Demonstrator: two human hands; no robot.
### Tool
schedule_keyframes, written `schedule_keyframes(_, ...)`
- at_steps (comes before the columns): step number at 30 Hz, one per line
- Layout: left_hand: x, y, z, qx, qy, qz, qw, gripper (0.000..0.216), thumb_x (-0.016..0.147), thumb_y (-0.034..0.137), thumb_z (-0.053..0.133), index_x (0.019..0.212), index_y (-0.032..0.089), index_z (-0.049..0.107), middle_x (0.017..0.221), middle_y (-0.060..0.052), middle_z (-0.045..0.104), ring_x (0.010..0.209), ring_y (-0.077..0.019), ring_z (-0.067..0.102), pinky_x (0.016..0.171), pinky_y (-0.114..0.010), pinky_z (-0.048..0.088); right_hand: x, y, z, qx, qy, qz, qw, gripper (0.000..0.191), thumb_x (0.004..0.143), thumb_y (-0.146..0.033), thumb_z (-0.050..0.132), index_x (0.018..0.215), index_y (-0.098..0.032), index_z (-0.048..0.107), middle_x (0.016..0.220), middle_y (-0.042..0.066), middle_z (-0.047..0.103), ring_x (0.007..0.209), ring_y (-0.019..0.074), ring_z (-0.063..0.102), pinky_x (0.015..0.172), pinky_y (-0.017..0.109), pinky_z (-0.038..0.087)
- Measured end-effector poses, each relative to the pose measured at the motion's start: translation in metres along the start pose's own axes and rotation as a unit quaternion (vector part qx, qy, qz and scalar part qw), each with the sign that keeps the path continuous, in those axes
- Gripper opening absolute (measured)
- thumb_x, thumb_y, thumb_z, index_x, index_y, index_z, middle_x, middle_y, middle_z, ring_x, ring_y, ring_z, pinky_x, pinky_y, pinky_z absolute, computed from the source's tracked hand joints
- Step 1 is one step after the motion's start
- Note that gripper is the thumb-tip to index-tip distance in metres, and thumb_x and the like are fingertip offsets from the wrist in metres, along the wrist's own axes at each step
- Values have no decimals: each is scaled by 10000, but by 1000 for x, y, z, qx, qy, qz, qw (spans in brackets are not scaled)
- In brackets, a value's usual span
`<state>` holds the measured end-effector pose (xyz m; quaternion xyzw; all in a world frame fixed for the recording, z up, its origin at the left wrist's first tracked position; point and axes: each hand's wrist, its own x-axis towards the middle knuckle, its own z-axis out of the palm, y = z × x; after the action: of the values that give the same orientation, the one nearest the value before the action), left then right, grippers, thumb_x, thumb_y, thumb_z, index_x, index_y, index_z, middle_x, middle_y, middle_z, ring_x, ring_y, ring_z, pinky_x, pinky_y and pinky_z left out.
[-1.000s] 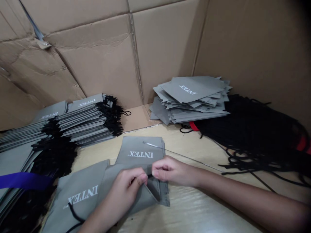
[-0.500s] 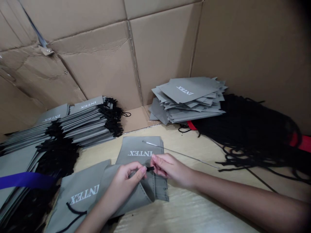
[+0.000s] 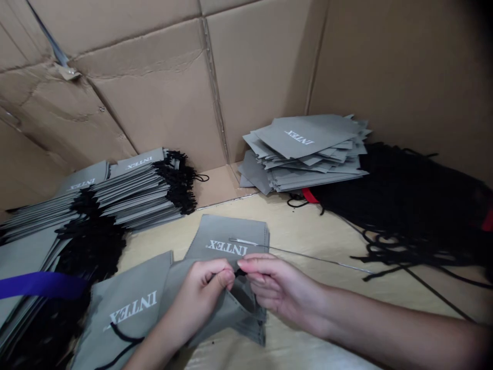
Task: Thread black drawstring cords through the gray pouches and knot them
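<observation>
My left hand [image 3: 206,288] is closed in a pinch on a short black cord [image 3: 240,273] at the edge of a grey drawstring pouch [image 3: 204,336]. Facing it, my right hand [image 3: 275,288] pinches the same cord, thumb against the bent fingers. The pouch's mouth gapes below the fingertips, and part of the pouch is hidden by my left hand and forearm. Under and behind my hands lie flat grey pouches [image 3: 231,226] printed INTEX. A long thin metal needle [image 3: 285,251] rests across them and reaches right over the table.
Stacks of corded grey pouches [image 3: 134,190] stand at left, with a purple band [image 3: 42,285] nearby. Another INTEX pouch [image 3: 142,277] lies front left. At the back right are a loose pouch pile [image 3: 308,139] and a black cord bundle [image 3: 416,195]. Cardboard walls [image 3: 154,103] enclose the table.
The right hand has turned and closed nearer to the left, covering more of the cord. The held pouch's mouth has shifted right. The view has moved slightly.
</observation>
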<state>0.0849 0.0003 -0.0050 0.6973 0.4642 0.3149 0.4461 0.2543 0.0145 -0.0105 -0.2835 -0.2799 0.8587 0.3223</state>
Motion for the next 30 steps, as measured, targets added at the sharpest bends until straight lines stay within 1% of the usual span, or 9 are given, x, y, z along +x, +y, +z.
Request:
schedule_keyframes(3,-1,2,-1,-3,-3,0,1000,344,831,381,432,554,177,414,534,45,355,529,-100,301,505,-214,244,-4,0,3,51,25,1,998,359,644,-188,722,571,-174,371,447,-116,349,375,16,141,366,177,86)
schedule_keyframes(7,-3,5,-2,2,-2,-3,1000,346,835,385,432,559,177,421,536,44,355,529,-100,307,502,-208,256,-2,-1,0,27,-5,-21,999,380,661,-193,717,563,-180,350,421,-120,306,368,19,138,363,186,79)
schedule_keyframes(12,1,1,1,18,24,0,1000,352,839,395,431,563,176,444,545,32,396,552,-113,365,530,-210,294,9,0,-13,-62,-77,-7,995,441,772,-428,617,533,-182,340,391,-122,222,345,21,99,363,200,66)
schedule_keyframes(17,1,-2,2,44,39,5,998,333,855,381,436,616,166,520,575,20,454,582,-121,405,545,-209,311,19,3,-22,-73,-52,-1,996,450,827,-584,431,602,-202,357,366,-125,233,316,34,68,339,192,42)
schedule_keyframes(21,-2,-2,3,54,25,-2,998,355,852,398,452,593,162,507,571,21,435,581,-116,391,542,-208,304,17,9,-21,-147,-26,-71,986,433,831,-631,379,730,-213,430,400,-118,289,326,53,126,340,196,92)
schedule_keyframes(23,-3,-1,3,60,20,-7,998,350,855,395,455,600,162,507,572,22,430,578,-114,385,540,-208,298,13,9,-20,-253,-2,-150,956,448,854,-613,362,733,-194,462,460,-90,335,378,62,219,374,204,160)
schedule_keyframes(25,-3,-1,3,62,18,-4,998,349,857,391,458,597,162,503,567,24,425,577,-113,381,539,-208,295,8,9,-20,-373,0,-213,903,453,883,-565,362,662,-179,449,520,-62,358,453,72,293,428,215,215)
schedule_keyframes(28,-3,0,3,61,16,2,998,348,855,386,464,589,164,501,560,26,422,574,-113,379,537,-209,295,4,6,-20,-490,-15,-249,835,432,896,-507,389,607,-185,390,544,-54,335,491,80,303,454,225,223)
schedule_keyframes(30,-3,1,3,61,13,2,998,347,855,390,464,594,165,507,564,25,425,575,-114,378,538,-209,296,2,4,-21,-517,-10,-269,813,416,893,-487,406,604,-188,384,536,-61,299,484,79,277,447,229,200)
